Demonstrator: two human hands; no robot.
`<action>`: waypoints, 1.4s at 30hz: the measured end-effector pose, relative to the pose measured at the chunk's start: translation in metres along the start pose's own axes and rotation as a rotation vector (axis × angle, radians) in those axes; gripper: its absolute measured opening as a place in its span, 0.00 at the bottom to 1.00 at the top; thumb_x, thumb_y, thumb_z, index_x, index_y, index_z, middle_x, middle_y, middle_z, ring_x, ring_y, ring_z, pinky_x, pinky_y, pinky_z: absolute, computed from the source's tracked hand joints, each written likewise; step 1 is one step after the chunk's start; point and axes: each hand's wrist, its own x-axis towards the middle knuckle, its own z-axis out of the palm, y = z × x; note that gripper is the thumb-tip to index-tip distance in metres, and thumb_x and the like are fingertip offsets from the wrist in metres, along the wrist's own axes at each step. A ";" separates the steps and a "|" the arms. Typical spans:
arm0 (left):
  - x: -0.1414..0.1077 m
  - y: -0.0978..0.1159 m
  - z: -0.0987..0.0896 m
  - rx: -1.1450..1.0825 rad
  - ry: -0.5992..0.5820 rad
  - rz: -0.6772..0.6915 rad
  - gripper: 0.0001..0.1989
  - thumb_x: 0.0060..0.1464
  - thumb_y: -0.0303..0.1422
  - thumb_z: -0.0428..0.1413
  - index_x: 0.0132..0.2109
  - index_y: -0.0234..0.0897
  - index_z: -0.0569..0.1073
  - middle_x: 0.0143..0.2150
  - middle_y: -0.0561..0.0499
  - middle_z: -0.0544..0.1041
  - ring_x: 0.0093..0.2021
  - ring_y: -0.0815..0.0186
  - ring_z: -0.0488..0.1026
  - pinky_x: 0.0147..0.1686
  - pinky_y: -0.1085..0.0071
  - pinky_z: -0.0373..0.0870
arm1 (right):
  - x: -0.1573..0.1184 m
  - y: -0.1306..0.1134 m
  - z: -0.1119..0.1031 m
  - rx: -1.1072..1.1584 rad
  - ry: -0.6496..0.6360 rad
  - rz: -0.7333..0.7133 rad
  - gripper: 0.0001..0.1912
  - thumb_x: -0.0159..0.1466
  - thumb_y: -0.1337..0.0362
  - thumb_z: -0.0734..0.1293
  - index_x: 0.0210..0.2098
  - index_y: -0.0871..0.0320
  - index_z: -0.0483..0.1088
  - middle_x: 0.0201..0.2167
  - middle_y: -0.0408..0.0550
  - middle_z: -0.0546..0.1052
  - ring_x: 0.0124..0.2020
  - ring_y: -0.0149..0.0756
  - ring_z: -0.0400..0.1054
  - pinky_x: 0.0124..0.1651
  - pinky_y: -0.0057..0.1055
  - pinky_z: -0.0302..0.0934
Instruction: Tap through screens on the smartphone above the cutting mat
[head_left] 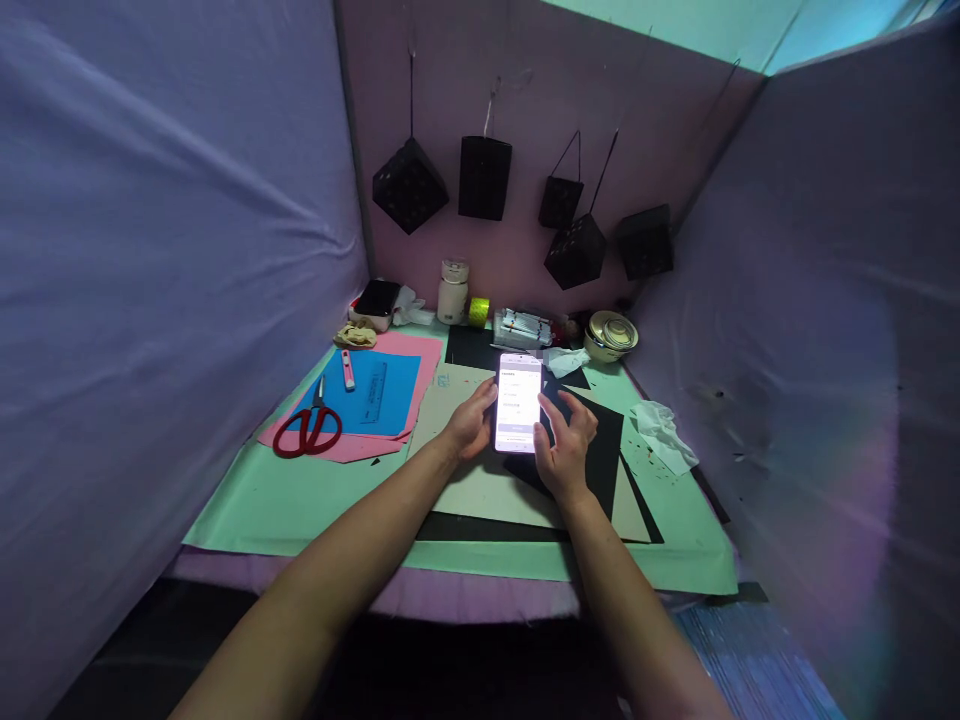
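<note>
A smartphone (517, 405) with a bright, lit screen stands tilted toward me above the middle of the table; its text is too small to read. My left hand (472, 422) is closed around the phone's left edge. At the opposite edge is my right hand (566, 440), its thumb and a finger touching the phone and its other fingers curled. Beneath the hands lie a grey-beige board (480, 490) and black sheets (600, 440), partly covered by the hands.
Left are red-handled scissors (307, 430), a pink-and-white cutter (348, 370), a ruler (373, 392) and blue paper (405, 385) over pink. A white jar (453, 292), yellow tape (478, 312) and round tin (610, 336) line the back. Several black boxes (410, 187) hang above; tissue (664, 435) lies right.
</note>
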 end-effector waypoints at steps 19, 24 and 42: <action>0.004 -0.003 -0.006 0.000 -0.008 0.029 0.12 0.60 0.32 0.55 0.51 0.38 0.71 0.50 0.45 0.77 0.53 0.55 0.73 0.58 0.55 0.63 | -0.002 0.000 -0.002 0.038 -0.015 -0.045 0.12 0.64 0.62 0.63 0.43 0.50 0.76 0.52 0.49 0.68 0.53 0.47 0.58 0.55 0.47 0.52; 0.004 -0.003 -0.007 0.004 -0.003 0.023 0.12 0.61 0.32 0.54 0.52 0.38 0.71 0.50 0.45 0.77 0.52 0.56 0.73 0.58 0.56 0.63 | -0.002 -0.001 -0.003 0.029 -0.020 -0.040 0.11 0.64 0.62 0.63 0.42 0.50 0.76 0.52 0.50 0.68 0.53 0.47 0.58 0.55 0.47 0.52; 0.001 -0.003 -0.004 0.007 -0.026 -0.014 0.13 0.60 0.32 0.55 0.51 0.37 0.72 0.50 0.44 0.77 0.54 0.53 0.73 0.58 0.54 0.63 | -0.004 -0.003 -0.003 0.013 -0.046 -0.060 0.12 0.64 0.60 0.63 0.43 0.49 0.76 0.53 0.49 0.67 0.54 0.47 0.57 0.56 0.47 0.52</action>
